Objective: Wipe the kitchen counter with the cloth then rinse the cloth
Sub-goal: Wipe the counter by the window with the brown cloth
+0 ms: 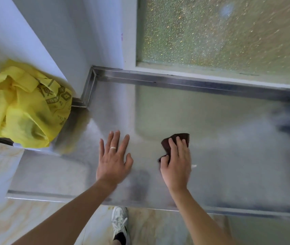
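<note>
Pressing down on a dark brown cloth (176,141), the right hand (176,162) is pinning it flat against the steel counter (229,156), fingers laid over the top and the thumb tucking in one corner. Beside it, the left hand (113,160) is lying spread and flat on the metal, holding nothing, apparently bracing. A yellow bag (24,106) is sitting at the counter's left end, well apart from both hands. The wiping looks to be under way, with rinsing not yet begun; no sink or tap is showing. Trouble from here, to my eye: the cloth is bunched, so it could slip out from under the fingers on a long stroke, or a wide sweep leftward could be knocking that bag.
</note>
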`<move>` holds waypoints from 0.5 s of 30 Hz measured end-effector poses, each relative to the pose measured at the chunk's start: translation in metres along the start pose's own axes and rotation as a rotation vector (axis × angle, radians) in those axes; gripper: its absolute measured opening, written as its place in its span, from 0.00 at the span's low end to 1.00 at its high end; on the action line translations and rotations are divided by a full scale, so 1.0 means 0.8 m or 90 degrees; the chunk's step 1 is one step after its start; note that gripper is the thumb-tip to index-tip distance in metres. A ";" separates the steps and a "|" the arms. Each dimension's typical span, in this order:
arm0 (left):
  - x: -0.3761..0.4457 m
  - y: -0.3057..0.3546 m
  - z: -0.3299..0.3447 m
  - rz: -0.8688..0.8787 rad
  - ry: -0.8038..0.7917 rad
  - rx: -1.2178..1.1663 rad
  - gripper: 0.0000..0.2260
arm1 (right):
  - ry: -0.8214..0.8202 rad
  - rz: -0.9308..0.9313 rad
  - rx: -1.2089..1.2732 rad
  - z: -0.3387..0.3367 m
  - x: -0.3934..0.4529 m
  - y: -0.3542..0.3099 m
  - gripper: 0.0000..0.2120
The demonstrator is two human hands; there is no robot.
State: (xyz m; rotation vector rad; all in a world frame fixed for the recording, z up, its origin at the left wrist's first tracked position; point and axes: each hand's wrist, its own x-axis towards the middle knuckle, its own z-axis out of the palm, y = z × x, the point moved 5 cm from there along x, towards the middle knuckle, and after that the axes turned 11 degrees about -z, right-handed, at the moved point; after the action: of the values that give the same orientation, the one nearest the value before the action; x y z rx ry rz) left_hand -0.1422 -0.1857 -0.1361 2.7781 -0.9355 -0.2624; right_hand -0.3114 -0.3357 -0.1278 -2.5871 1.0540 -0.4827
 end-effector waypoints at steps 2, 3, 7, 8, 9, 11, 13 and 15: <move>0.000 0.000 0.001 0.001 -0.001 -0.002 0.30 | -0.029 -0.044 0.033 0.004 -0.009 -0.018 0.26; 0.000 0.001 0.001 -0.001 -0.004 -0.003 0.29 | -0.040 -0.067 0.053 0.004 -0.015 -0.026 0.26; -0.001 0.003 -0.002 -0.003 -0.001 0.000 0.29 | -0.123 -0.212 0.107 -0.003 -0.055 -0.049 0.26; -0.001 0.003 -0.003 -0.005 -0.003 0.006 0.29 | -0.153 -0.280 0.109 -0.007 -0.064 -0.051 0.26; -0.002 0.003 -0.004 -0.006 -0.005 0.011 0.29 | -0.175 -0.355 0.100 -0.014 -0.070 -0.048 0.25; -0.002 0.004 -0.005 -0.006 -0.005 0.013 0.29 | -0.179 -0.467 0.054 -0.031 -0.074 -0.025 0.22; -0.001 0.004 -0.007 -0.008 -0.003 0.005 0.29 | -0.097 -0.415 0.024 -0.054 -0.058 0.023 0.21; 0.000 0.005 -0.008 -0.009 0.002 0.002 0.29 | -0.011 -0.206 -0.004 -0.076 -0.039 0.086 0.24</move>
State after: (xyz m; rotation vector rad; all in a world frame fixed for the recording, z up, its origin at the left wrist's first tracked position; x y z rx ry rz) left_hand -0.1434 -0.1879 -0.1291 2.7876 -0.9164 -0.2580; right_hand -0.3999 -0.3700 -0.1067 -2.7734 0.6319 -0.5287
